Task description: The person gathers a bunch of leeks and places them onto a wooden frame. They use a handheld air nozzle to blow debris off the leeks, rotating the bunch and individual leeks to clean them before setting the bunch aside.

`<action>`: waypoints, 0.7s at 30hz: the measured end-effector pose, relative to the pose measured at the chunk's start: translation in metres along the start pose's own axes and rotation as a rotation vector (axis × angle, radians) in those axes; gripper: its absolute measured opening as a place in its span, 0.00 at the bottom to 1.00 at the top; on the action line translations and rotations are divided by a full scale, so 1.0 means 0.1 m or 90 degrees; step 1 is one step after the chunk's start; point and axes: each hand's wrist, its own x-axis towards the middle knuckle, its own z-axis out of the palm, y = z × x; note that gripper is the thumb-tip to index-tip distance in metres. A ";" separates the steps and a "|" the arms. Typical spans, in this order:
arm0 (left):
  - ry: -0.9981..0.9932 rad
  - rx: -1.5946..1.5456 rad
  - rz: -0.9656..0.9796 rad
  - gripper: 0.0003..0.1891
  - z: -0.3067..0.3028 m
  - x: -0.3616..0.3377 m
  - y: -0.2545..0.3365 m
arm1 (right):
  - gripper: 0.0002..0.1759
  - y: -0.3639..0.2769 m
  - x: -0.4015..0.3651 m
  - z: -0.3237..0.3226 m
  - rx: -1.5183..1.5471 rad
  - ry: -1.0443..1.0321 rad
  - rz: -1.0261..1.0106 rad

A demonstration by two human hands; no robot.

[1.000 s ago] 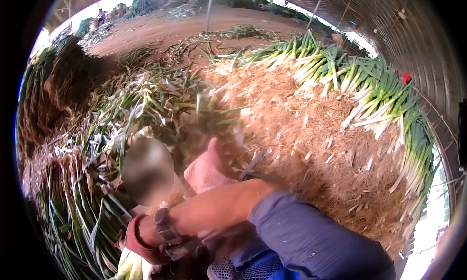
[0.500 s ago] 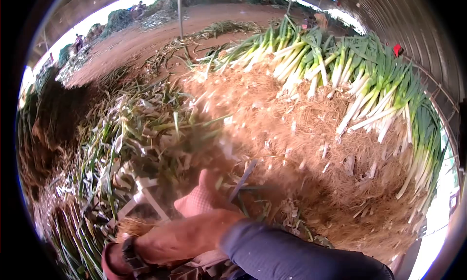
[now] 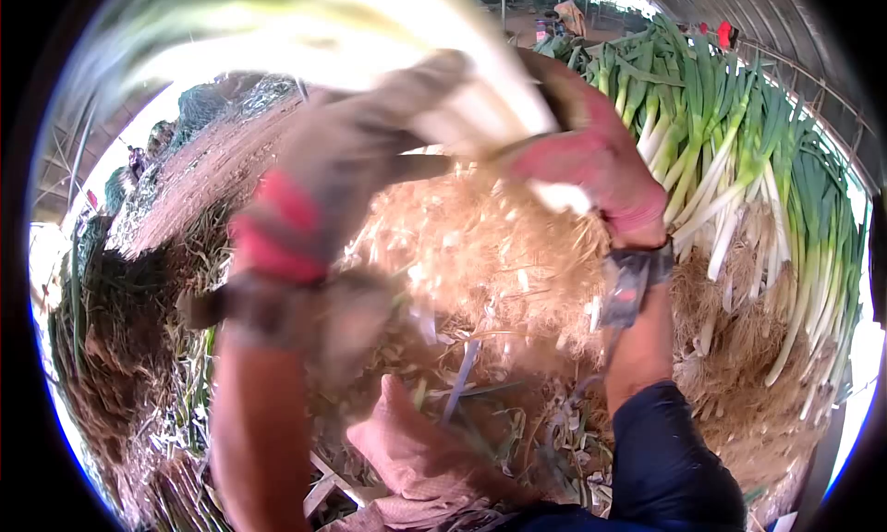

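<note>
A bunch of large green onions [image 3: 485, 107] is held up close in front of the camera, its leaves blurred toward the upper left. My left hand [image 3: 370, 130], in a dirty grey and red glove, is closed on the stalks, though motion smears its fingers. Around the root end curls my right hand [image 3: 591, 158], in a reddish glove with a dark band at the wrist. Fine tan roots hang below the bunch. Beyond the right hand lies a long pile of green onions [image 3: 730, 171], white stalks and roots toward me.
A pinkish cloth [image 3: 407, 440] covers something at my lap. Peeled leaves and scraps [image 3: 545, 421] litter the ground in front. Dark heaps of plants [image 3: 120, 292] stand at the left. A curved plastic-covered wall [image 3: 795, 42] runs along the right, and a red item [image 3: 723, 35] is near it.
Both hands have come up into the middle of the view with the green onion bunch. Before, one bare forearm lay low across the front. The camera view has shifted too.
</note>
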 end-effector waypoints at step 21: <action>0.850 -0.077 -0.617 0.20 -0.63 -5.29 -1.61 | 0.35 2.57 0.95 -0.87 -0.170 0.339 0.421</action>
